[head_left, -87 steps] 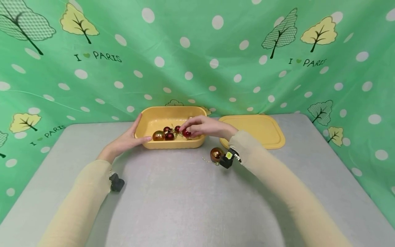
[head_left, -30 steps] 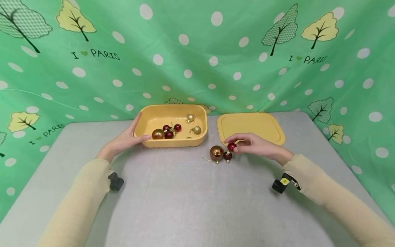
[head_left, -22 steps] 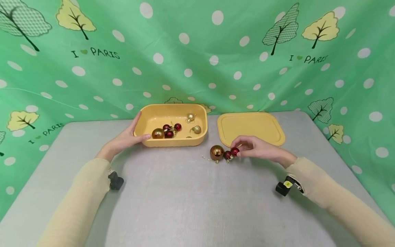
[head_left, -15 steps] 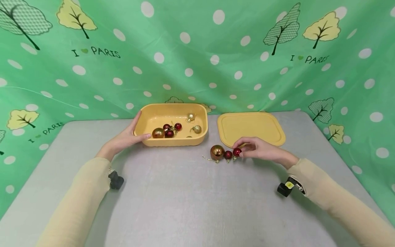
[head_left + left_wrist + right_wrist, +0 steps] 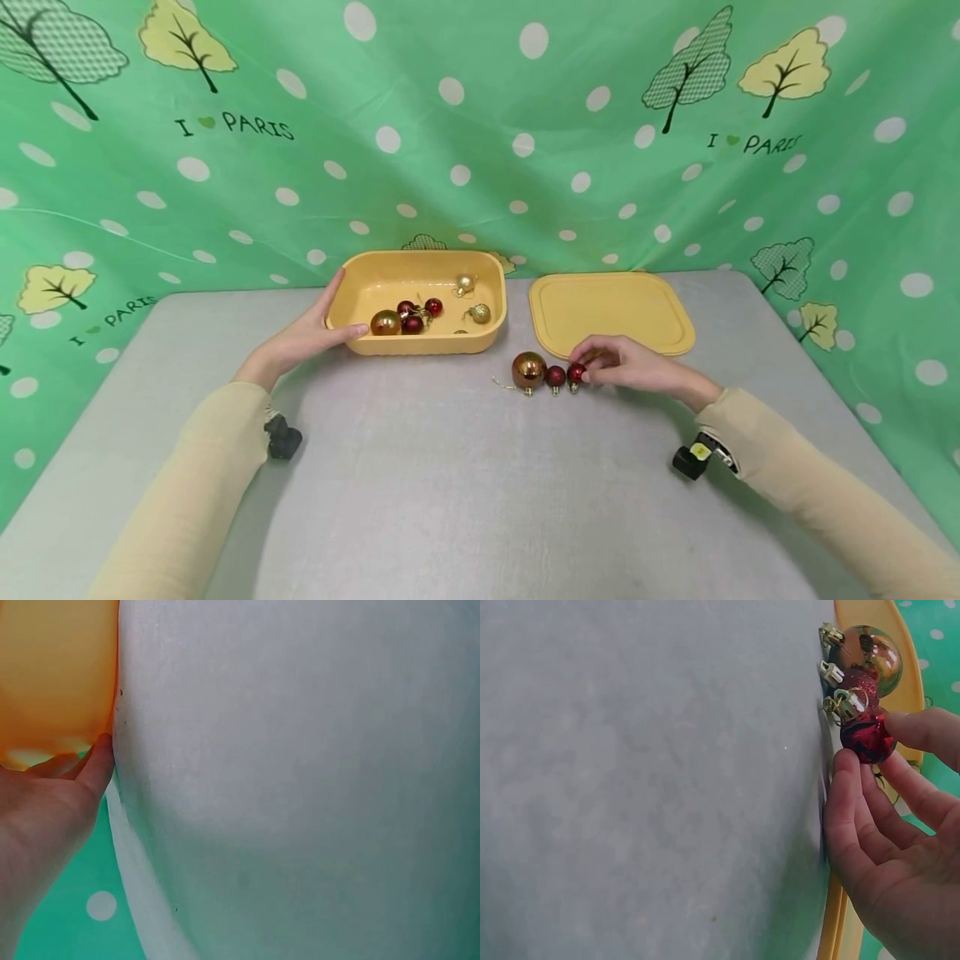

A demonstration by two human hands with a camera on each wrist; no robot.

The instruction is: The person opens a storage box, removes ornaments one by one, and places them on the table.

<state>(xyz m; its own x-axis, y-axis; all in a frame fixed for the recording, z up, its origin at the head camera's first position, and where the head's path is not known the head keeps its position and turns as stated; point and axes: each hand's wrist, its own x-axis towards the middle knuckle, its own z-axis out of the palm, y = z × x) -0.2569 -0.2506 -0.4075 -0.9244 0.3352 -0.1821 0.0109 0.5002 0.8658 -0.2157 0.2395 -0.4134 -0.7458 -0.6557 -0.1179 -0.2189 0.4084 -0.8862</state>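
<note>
A yellow plastic box (image 5: 420, 345) stands at the back of the table, with several small Christmas baubles inside. My left hand (image 5: 303, 337) holds its left end, thumb at the front rim and fingers along the outer side wall. In the left wrist view those fingers touch the box (image 5: 56, 682). To the right, my right hand (image 5: 626, 363) pinches a small shiny red bauble (image 5: 576, 373) between thumb and fingers, down at the table. Beside it sit a dark red glitter bauble (image 5: 555, 377) and a larger copper-gold bauble (image 5: 528, 371), forming a row.
The box's yellow lid (image 5: 611, 312) lies flat behind my right hand. In the box are a gold bauble (image 5: 386, 323), several dark red ones and small gold ones (image 5: 480, 313). A green printed cloth (image 5: 457, 133) hangs behind the grey table (image 5: 450, 467).
My right hand took the shiny red bauble out of the box, carried it right and lowered it beside the dark red glitter one. The left hand has stayed on the box.
</note>
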